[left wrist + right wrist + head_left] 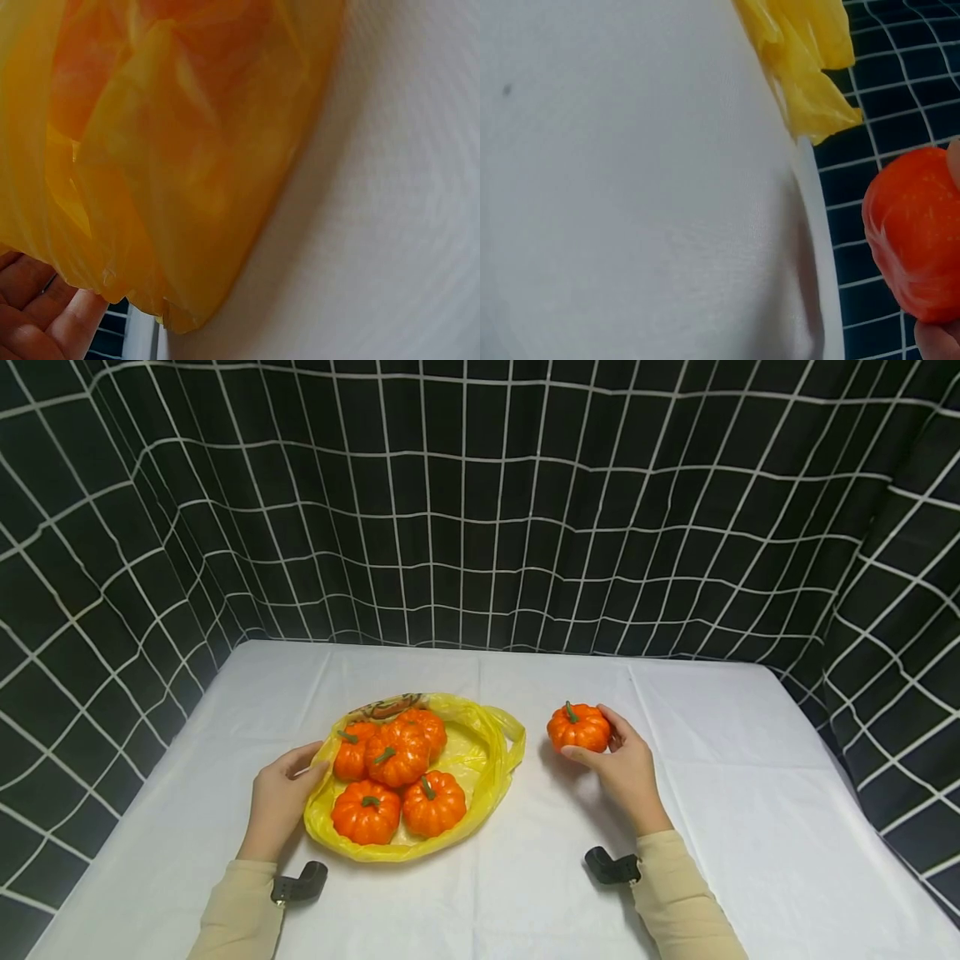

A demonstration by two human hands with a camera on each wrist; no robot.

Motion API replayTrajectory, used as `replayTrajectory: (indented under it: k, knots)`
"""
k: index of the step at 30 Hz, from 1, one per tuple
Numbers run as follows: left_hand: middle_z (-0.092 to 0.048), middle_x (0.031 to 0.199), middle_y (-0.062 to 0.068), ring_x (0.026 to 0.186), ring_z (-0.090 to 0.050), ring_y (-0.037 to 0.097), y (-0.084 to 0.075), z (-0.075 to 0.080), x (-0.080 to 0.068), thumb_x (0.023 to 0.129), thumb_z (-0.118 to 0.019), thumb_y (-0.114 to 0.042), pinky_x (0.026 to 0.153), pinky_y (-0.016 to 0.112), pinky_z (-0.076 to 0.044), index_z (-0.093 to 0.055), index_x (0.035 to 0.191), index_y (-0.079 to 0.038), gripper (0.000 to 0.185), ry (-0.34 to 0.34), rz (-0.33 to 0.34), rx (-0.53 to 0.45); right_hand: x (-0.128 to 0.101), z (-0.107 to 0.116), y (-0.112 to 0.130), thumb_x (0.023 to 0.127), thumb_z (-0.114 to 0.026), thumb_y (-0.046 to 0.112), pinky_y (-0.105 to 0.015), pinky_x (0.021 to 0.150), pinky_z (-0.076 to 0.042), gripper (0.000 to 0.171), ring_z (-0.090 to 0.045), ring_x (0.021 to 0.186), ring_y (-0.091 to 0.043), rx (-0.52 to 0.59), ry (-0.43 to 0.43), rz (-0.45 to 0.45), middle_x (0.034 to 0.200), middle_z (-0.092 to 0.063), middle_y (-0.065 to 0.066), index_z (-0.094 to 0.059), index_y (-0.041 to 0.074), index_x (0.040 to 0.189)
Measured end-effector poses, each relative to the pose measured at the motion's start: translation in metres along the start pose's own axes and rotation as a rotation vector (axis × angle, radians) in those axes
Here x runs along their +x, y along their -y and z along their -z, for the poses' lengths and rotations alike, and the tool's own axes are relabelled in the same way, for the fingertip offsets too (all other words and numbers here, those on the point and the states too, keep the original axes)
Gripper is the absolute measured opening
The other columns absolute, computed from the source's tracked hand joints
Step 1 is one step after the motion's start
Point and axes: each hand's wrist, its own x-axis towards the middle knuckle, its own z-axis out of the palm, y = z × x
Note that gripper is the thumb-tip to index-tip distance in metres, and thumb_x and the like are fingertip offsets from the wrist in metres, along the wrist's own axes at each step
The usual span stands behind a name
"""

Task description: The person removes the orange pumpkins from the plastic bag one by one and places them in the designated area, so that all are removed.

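White table (750, 827): six pumpkins (396, 755), one bag (491, 752).

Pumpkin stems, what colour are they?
Green, clearest in the head view on the pumpkin held by the right hand.

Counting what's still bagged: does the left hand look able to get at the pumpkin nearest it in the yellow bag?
Probably yes. The left hand holds the bag rim right beside that pumpkin; the bag lies open, nothing covers it.
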Motion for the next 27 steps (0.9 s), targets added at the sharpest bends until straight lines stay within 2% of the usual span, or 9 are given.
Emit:
replayTrajectory:
  k: [8, 16, 27]
  knots:
    - [-0.057, 0.129, 0.012, 0.112, -0.059, 0.028, 0.0, 0.0, 0.0, 0.089, -0.06, -0.033, 0.09, 0.033, -0.052, -0.056, 0.127, -0.01, 0.045, 0.002, 0.009, 0.001, 0.004, 0.001, -0.002, 0.071, -0.081, 0.023, -0.037, 0.11, -0.035, 0.088, -0.04, 0.131, -0.026, 0.013, 0.016, -0.044, 0.144, -0.039, -0.014, -0.033, 0.006, 0.143]
    - [-0.058, 0.128, 0.013, 0.111, -0.059, 0.028, 0.001, 0.0, 0.0, 0.09, -0.06, -0.031, 0.088, 0.033, -0.053, -0.057, 0.127, -0.009, 0.043, -0.003, -0.002, 0.009, 0.005, 0.003, -0.004, 0.074, -0.078, 0.019, -0.037, 0.111, -0.033, 0.085, -0.036, 0.135, -0.026, 0.028, 0.036, -0.106, 0.145, -0.037, -0.017, -0.031, 0.002, 0.143]
    - [-0.058, 0.128, 0.013, 0.11, -0.06, 0.029, 0.002, 0.0, 0.0, 0.09, -0.06, -0.03, 0.089, 0.034, -0.053, -0.057, 0.126, -0.009, 0.043, 0.0, -0.005, 0.013, 0.007, 0.004, -0.011, 0.074, -0.077, 0.022, -0.039, 0.111, -0.032, 0.087, -0.034, 0.135, -0.027, 0.011, 0.065, -0.141, 0.147, -0.035, -0.016, -0.029, 0.002, 0.144]
